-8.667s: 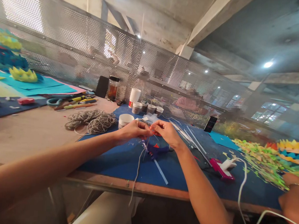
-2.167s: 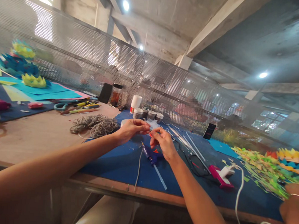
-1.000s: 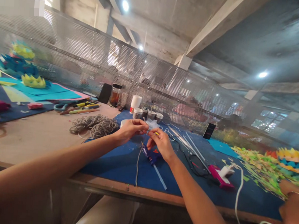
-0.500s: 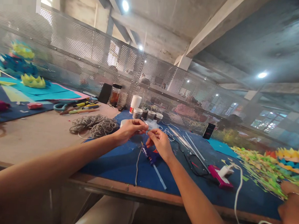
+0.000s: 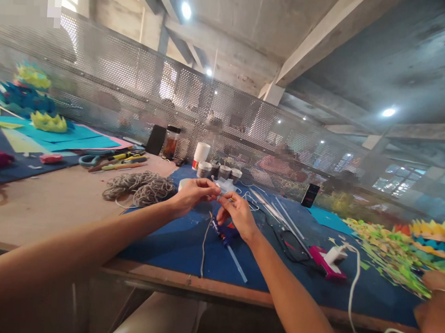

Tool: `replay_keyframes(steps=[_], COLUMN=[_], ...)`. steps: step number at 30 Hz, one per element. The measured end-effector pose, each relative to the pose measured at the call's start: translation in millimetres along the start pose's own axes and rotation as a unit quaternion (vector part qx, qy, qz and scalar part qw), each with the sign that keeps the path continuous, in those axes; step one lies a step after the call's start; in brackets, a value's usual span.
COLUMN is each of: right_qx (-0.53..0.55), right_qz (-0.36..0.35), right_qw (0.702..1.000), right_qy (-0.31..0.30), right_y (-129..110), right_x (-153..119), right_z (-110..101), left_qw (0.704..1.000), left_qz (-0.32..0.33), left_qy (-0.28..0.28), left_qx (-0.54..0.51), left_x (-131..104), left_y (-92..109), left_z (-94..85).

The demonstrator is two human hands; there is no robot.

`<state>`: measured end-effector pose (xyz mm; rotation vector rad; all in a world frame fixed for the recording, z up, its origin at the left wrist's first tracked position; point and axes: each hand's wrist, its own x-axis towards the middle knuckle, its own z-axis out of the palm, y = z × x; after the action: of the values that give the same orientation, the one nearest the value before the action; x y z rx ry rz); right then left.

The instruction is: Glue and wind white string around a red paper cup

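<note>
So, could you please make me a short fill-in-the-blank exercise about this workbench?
1. The grey cord bundle lies to the ____ of the left hand.
2. The glue gun lies on a ____ mat.
3. The plug in the pink power strip is coloured ____.

Missing words: left; blue; white.

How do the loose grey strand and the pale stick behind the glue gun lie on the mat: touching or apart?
Apart. The head view shows bare blue mat between the grey strand and the pale stick.
</note>
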<state>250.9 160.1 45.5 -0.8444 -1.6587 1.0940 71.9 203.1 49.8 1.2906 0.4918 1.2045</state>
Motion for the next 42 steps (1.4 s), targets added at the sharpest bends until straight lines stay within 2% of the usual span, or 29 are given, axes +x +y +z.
replay_keyframes(steps=[7,10,12,16,22,29,42], right_qx=[0.130,0.141,0.105,-0.017,-0.179,-0.027,0.157], right_qz=[0.058,0.068,0.056,-0.005,-0.086,-0.011,0.060], right_qw=[0.989,0.986,0.992,0.999,0.974,0.999,0.985], right_qy=[-0.046,-0.053,-0.034,0.052,0.107,0.020,-0.047], right_y=[-1.5,-1.9,-2.1,0.0,6.5,0.3,-3.6], right_x=[-1.2,-0.7,0.1,1.3,-2.0,-1.4,-1.0], right_z=[-6.5,-6.3,-4.5,1.1,4.4,3.4,-7.1], left_qw=[1.000,1.000,1.000,1.000,1.000,1.000,0.999], left_qz=[0.002,0.001,0.001,0.002,0.000,-0.001,0.008], left_qy=[-0.015,-0.020,-0.016,0.007,0.009,0.005,-0.043], left_qx=[-0.009,-0.011,-0.009,0.000,0.009,0.002,-0.007], left_x=[-0.8,-0.9,-0.6,0.0,-1.3,-0.9,-1.4], left_y=[0.8,1.4,1.7,1.6,2.0,0.9,0.2], left_z=[-0.6,-0.9,-0.9,-0.3,2.5,0.2,-0.5])
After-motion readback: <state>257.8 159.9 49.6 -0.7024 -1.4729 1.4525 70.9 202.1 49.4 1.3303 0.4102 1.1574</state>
